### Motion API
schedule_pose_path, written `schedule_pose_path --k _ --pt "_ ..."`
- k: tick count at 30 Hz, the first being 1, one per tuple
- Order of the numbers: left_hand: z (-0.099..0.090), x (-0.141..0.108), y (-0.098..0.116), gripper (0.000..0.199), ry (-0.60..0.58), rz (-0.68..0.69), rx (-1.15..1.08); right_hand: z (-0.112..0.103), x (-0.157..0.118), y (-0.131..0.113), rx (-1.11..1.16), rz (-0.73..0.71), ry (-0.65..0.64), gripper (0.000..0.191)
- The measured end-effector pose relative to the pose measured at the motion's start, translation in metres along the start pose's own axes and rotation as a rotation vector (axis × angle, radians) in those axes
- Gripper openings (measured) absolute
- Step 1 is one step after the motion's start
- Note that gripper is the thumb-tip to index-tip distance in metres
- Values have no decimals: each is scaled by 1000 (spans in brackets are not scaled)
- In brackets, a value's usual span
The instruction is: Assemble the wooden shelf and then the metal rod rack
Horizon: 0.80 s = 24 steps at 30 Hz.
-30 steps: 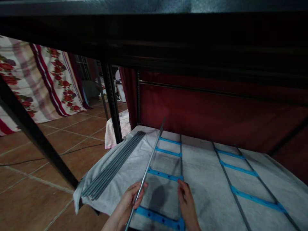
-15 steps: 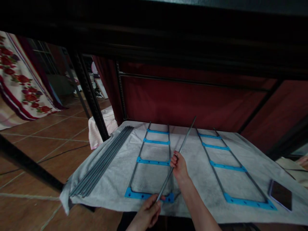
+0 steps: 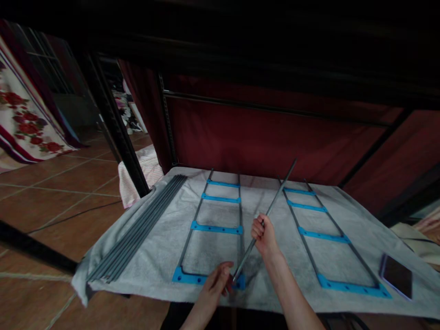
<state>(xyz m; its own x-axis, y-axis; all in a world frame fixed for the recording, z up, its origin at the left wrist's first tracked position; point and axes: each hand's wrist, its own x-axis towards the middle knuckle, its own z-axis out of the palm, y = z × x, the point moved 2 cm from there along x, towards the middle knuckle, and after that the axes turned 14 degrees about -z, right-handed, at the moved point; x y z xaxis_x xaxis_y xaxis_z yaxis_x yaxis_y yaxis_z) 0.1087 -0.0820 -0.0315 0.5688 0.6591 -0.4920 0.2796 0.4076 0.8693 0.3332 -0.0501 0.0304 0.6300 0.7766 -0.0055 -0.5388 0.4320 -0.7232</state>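
Note:
A long grey metal rod [image 3: 280, 189] slants up and away from me over the cloth. My right hand [image 3: 263, 233] is wrapped round it below its middle. By the near end of the rod is my left hand [image 3: 216, 283], thumb and fingers apart; its lower fingertips are blurred at the rod's tip, and contact is hard to make out. Beneath it lies a ladder-like frame of grey rods with blue crosspieces [image 3: 216, 228], its nearest crosspiece partly hidden. A second such frame with blue crosspieces [image 3: 323, 235] rests to the right.
Several loose grey rods [image 3: 140, 224] lie side by side at the left on the pale cloth [image 3: 271, 284]. A phone [image 3: 397, 276] is at the right. Black metal posts [image 3: 123, 137] and a dark beam overhead [image 3: 220, 50] frame the space; a red curtain [image 3: 261, 137] hangs behind.
The rod's far end has swung to the right, and my right hand has moved slightly right with it. My left hand's fingers have loosened from the near end. The view has shifted slightly.

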Motion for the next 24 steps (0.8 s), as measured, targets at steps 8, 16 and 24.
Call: schedule_pose_path --k 8,16,24 --pt "-95 21 -15 35 478 173 323 -5 61 -38 -172 -370 122 45" --pt "-149 29 -32 37 742 244 408 -2 83 2 -298 -476 167 47" --pt "-187 52 -27 39 780 255 429 4 123 19 -295 -567 206 45"
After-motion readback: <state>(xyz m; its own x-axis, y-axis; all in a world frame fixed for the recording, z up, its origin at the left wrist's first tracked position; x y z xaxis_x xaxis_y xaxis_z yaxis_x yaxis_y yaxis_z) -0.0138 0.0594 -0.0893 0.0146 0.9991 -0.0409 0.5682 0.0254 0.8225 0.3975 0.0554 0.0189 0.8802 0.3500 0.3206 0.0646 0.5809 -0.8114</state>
